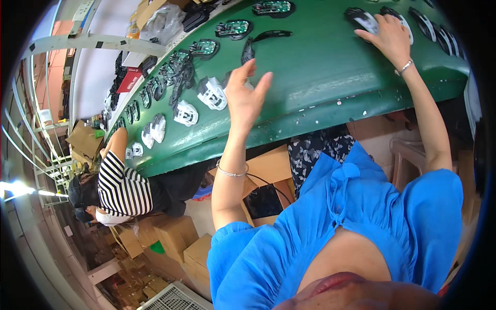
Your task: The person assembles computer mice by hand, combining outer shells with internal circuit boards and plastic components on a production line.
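Observation:
My left hand (245, 101) is raised over the green work surface, its thumb and fingers apart and nothing seen between them. Behind it a pale part is mostly hidden. Just beyond the fingertips lie a curved black strip (272, 34) and a short black piece (248, 51). Farther right, my right hand (391, 42) reaches across the surface with fingers stretched and thumb spread. Its fingertips are at a black-and-white mouse shell (360, 19) and partly cover a second shell (408, 30); whether they touch is unclear.
Black mouse bases with green circuit boards (234, 29) line the far side. White-and-black shells (212, 93) lie left of my left hand, and more shells (422, 24) at far right. A person in a striped top (124, 186) sits at left. Cardboard boxes (173, 235) stand below.

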Tool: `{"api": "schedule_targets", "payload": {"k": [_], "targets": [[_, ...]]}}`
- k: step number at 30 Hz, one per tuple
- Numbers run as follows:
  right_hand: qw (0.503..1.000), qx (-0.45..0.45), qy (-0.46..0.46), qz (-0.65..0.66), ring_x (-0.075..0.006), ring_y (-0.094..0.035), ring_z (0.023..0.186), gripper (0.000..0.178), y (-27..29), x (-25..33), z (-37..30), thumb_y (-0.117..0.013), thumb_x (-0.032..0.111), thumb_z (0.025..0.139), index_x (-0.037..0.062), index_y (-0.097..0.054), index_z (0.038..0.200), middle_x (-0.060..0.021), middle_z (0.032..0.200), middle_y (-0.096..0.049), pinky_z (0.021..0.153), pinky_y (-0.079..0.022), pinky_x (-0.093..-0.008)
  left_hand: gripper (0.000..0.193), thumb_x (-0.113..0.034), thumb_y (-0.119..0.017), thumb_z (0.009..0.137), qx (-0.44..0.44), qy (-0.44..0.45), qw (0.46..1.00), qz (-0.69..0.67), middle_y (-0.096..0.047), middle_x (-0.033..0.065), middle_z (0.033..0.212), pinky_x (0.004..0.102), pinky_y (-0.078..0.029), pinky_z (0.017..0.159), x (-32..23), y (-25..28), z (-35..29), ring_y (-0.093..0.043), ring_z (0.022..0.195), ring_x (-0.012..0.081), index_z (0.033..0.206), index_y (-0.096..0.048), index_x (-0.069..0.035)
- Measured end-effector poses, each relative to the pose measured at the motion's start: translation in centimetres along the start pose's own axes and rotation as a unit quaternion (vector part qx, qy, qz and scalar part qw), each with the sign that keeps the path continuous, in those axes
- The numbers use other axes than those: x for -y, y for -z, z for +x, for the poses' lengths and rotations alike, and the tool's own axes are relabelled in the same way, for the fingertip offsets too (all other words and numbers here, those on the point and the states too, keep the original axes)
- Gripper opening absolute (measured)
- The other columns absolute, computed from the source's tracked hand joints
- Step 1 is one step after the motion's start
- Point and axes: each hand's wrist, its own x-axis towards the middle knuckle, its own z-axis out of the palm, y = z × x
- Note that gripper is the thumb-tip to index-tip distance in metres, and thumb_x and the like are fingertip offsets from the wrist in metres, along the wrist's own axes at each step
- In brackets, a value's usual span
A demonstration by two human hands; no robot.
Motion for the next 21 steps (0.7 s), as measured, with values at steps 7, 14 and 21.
{"api": "schedule_targets", "payload": {"k": [7,14,21], "targets": [[0.875,0.045,0.106,0.47,-0.0192,-0.06,0.076,0.023,-0.1,7.0,2.3,-0.062,0.02,0.087,0.0041,-0.064,0.103,-0.0068,0.093,-0.062,0.07,-0.048,-0.0285,0.033,-0.013,-0.066,0.079,-0.143,-0.001,0.979,0.147,-0.059,0.0173,0.1,0.0384,-0.048,0.076,1.3,2.9,1.9,-0.059,0.089,0.03,0.108,-0.06,0.002],[0.85,0.106,0.073,0.51,-0.0247,-0.064,0.079,0.022,-4.8,16.6,8.2,-0.066,0.019,0.078,0.0029,-0.067,0.094,-0.0121,0.088,-0.066,0.072,-0.049,-0.033,0.06,-0.015,-0.073,0.072,-0.044,-0.048,0.94,0.335,-0.043,0.024,0.126,0.0481,-0.039,0.095,2.9,0.2,-3.6,-0.043,0.114,0.041,0.126,-0.051,-0.004],[0.861,0.242,0.136,0.425,-0.0238,-0.064,0.074,0.017,-1.5,15.1,4.3,-0.07,0.016,0.073,0.0018,-0.069,0.083,-0.0113,0.078,-0.066,0.066,-0.049,-0.0342,0.076,0.014,-0.052,0.064,0.159,-0.124,0.974,0.102,-0.046,0.0115,0.135,0.0439,-0.026,0.11,3.1,3.9,-3.2,-0.035,0.131,0.035,0.132,-0.05,-0.019]]}}
